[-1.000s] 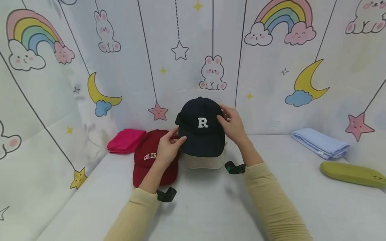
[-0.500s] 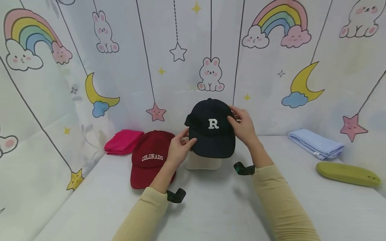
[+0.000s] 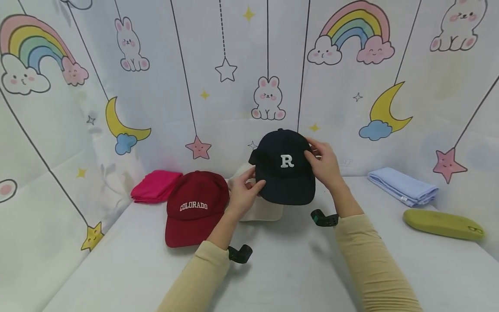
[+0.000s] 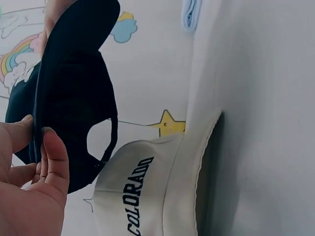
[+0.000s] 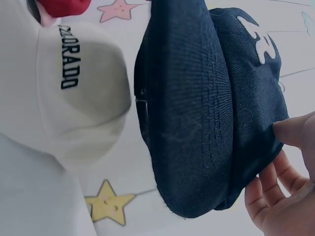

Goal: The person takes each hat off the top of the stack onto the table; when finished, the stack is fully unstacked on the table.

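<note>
Both hands hold up a navy baseball cap (image 3: 286, 182) with a white R on its front, brim toward the person. My left hand (image 3: 244, 193) pinches the brim's left edge between thumb and fingers. At the crown's right side, my right hand (image 3: 325, 164) grips the fabric, thumb in front and fingers behind. In the left wrist view the cap's strap opening shows beneath the brim. Behind and below it stands a cream cap (image 4: 147, 191) with dark COLORADO lettering, partly hidden in the head view. A dark red COLORADO cap (image 3: 195, 221) sits to its left on the white table (image 3: 280, 260).
A folded bright pink cloth (image 3: 156, 186) lies behind the red cap at the back left. Toward the right are a folded light blue cloth (image 3: 403, 186) and a long green case (image 3: 444, 224). A patterned curtain (image 3: 234, 104) rises behind the table.
Both hands have carried the navy cap rightward, away from in front of the cream cap. The red cap's lettering, partly covered earlier by the left hand, now shows fully. The view has shifted slightly.
</note>
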